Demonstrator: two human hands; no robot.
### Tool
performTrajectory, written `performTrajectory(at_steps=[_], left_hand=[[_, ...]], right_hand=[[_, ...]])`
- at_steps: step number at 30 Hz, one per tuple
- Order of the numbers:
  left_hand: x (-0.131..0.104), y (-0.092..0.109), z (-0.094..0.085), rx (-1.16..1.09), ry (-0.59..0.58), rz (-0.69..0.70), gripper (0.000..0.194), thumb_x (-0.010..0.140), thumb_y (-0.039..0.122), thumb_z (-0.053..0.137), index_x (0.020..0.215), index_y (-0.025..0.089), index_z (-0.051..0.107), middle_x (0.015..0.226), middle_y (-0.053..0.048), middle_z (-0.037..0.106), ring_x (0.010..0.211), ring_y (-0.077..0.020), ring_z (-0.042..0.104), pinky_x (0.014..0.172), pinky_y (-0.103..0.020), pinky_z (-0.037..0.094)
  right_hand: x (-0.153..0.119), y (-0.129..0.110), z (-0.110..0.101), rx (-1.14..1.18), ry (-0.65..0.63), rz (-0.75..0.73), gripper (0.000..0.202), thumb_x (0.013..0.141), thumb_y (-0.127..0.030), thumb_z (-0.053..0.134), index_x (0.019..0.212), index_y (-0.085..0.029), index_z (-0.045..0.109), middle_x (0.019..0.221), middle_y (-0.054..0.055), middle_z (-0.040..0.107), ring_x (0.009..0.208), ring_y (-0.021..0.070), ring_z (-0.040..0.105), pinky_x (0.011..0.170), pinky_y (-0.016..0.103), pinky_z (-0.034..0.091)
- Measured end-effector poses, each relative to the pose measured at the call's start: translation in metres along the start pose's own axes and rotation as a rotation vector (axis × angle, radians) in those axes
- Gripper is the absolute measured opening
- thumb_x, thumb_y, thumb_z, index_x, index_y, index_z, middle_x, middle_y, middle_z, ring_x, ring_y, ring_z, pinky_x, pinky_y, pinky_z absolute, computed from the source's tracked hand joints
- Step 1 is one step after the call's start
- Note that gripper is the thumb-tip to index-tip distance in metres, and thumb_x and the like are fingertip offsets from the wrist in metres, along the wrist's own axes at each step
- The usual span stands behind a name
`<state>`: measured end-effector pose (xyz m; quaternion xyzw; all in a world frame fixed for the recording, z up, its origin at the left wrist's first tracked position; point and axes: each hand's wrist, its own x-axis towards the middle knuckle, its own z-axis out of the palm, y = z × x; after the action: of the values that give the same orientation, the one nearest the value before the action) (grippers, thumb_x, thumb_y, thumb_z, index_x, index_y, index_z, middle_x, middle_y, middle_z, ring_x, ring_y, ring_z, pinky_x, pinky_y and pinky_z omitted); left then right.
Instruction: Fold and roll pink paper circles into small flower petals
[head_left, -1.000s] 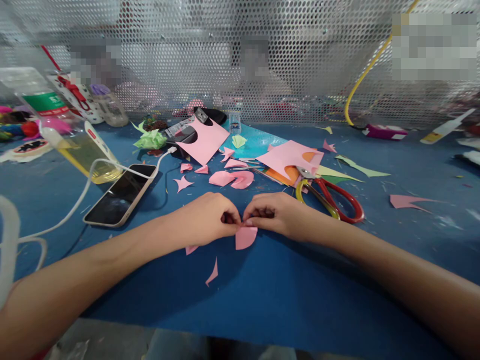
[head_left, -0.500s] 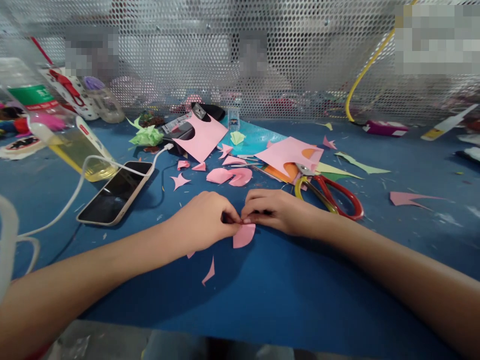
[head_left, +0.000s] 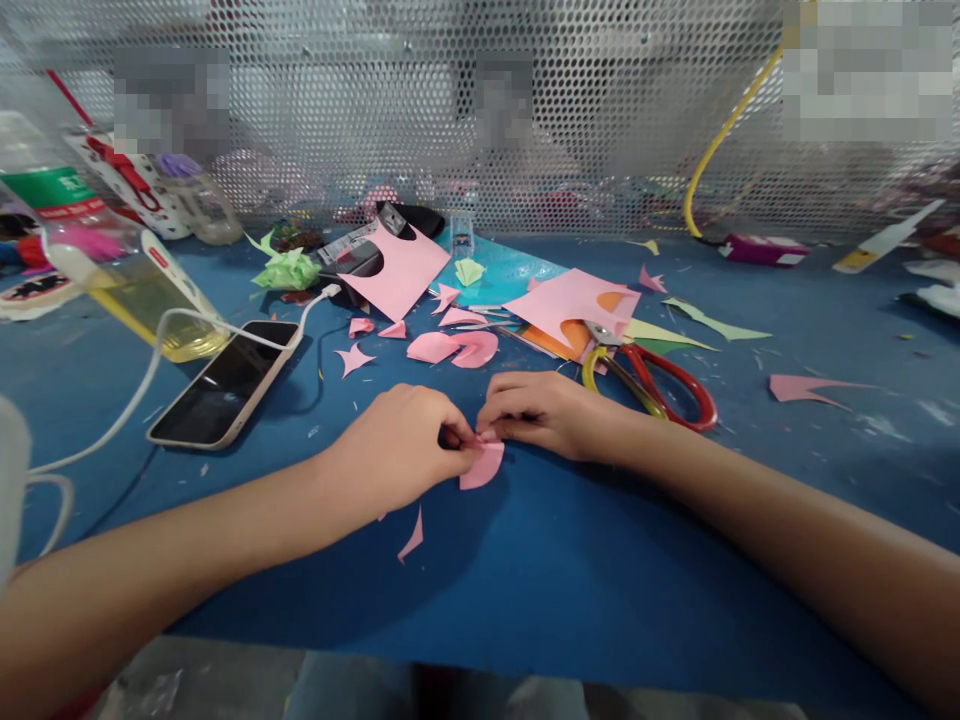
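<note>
A small rounded piece of pink paper (head_left: 482,467) is pinched between both hands above the blue table, its curved lower part hanging free. My left hand (head_left: 416,435) is closed, thumb and forefinger gripping the paper's upper left edge. Fingertips of my right hand (head_left: 540,415) press on the top of the same piece, meeting the left fingers; the fold there is partly hidden. Just beyond the hands lie curled pink paper pieces (head_left: 474,349). Scissors (head_left: 660,385) with red and yellow handles rest beside my right forearm. A thin pink scrap (head_left: 412,536) lies below my left hand.
A phone (head_left: 225,385) with a white cable lies at left, near a tilted bottle (head_left: 161,325) of yellow liquid. Cut pink sheets (head_left: 570,300) and a blue sheet (head_left: 510,270) lie behind. A perforated metal panel (head_left: 360,120) closes the back. A purple box (head_left: 765,250) stands right.
The whole view has shifted slightly. Both hands keep their pinch on the pink paper, with the right fingers moved a little at its top edge.
</note>
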<state>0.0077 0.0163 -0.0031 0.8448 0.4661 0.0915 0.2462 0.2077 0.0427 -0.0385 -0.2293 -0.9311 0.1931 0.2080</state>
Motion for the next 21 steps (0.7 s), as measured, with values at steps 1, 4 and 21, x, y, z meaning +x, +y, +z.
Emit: performTrajectory(at_steps=[1, 4, 21], left_hand=[[0.0, 0.0, 0.0, 0.014, 0.0, 0.003, 0.019, 0.072, 0.035, 0.058, 0.076, 0.023, 0.072, 0.069, 0.0, 0.066, 0.056, -0.0122, 0.054, 0.051, -0.023, 0.035], [-0.001, 0.002, 0.001, 0.063, -0.009, 0.007, 0.018, 0.073, 0.034, 0.057, 0.075, 0.023, 0.072, 0.072, 0.0, 0.067, 0.057, -0.012, 0.053, 0.051, -0.023, 0.033], [-0.004, 0.001, 0.002, 0.193, 0.001, 0.073, 0.02, 0.074, 0.032, 0.054, 0.067, 0.022, 0.07, 0.073, -0.002, 0.063, 0.064, -0.0146, 0.055, 0.054, -0.025, 0.033]], right_hand=[[0.0, 0.0, 0.0, -0.004, -0.004, -0.005, 0.015, 0.087, -0.019, 0.049, 0.087, -0.016, 0.063, 0.08, 0.004, 0.057, 0.073, 0.0104, 0.054, 0.067, 0.02, 0.042], [-0.001, -0.001, 0.0, -0.035, -0.026, -0.02, 0.018, 0.088, -0.021, 0.045, 0.091, -0.017, 0.063, 0.082, 0.004, 0.057, 0.073, 0.0103, 0.054, 0.067, 0.02, 0.042], [-0.006, -0.004, -0.014, -0.343, -0.091, -0.035, 0.029, 0.09, -0.016, 0.036, 0.097, -0.021, 0.064, 0.087, 0.005, 0.059, 0.072, 0.0116, 0.055, 0.06, 0.021, 0.042]])
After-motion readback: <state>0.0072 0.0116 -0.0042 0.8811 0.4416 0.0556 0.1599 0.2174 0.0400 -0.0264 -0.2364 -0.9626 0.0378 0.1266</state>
